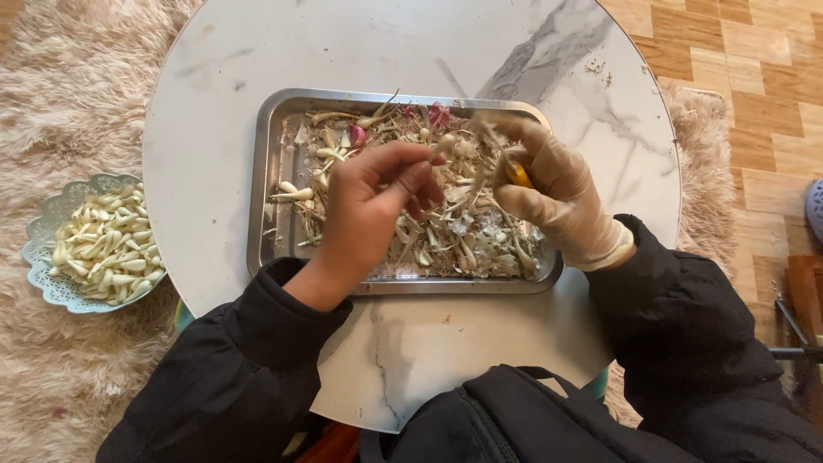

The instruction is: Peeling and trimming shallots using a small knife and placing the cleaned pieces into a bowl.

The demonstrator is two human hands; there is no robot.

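Steel tray point(273, 171) is sitting mid-table, full of garlic scraps. Left hand point(369, 206) is pinching a garlic clove point(443, 146) over it; gloved right hand point(549, 193) is curling shut round a yellow-handled knife point(517, 174). Risk — blade is working close to bare fingertips, so a slip likely nicks them.

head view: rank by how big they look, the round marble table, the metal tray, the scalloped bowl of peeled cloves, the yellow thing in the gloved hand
1. round marble table
2. metal tray
3. scalloped bowl of peeled cloves
4. yellow thing, mostly hidden in the gloved right hand, so only its visible part is judged
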